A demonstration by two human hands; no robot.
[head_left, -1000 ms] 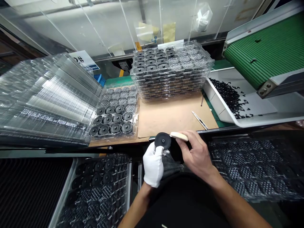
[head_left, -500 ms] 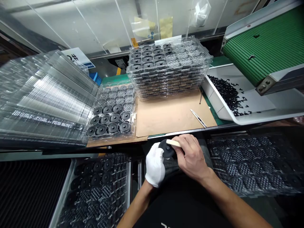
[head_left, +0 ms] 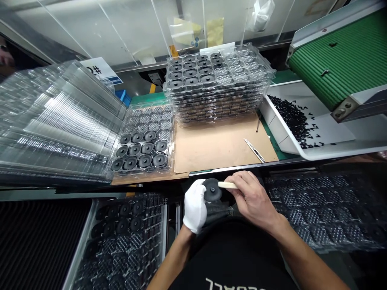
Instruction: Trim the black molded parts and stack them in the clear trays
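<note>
My left hand, in a white glove, grips a round black plastic disc by its left edge. The disc has a small raised hub in its middle. My bare right hand is closed around a pale, cream-coloured stick. The stick's left tip lies close to the disc's upper right rim; whether they touch I cannot tell. Both hands are just in front of the bench edge, above my lap. On the bench, a clear tray holds similar black discs in its front rows.
A stack of clear trays stands behind the brown board, where a utility knife lies. Nested clear trays lean at left. At right, a white bin of small black parts sits below a green conveyor.
My right hand and the stick have shifted right, from across the disc to its edge. The disc now shows more of its face. The view has shifted slightly.
</note>
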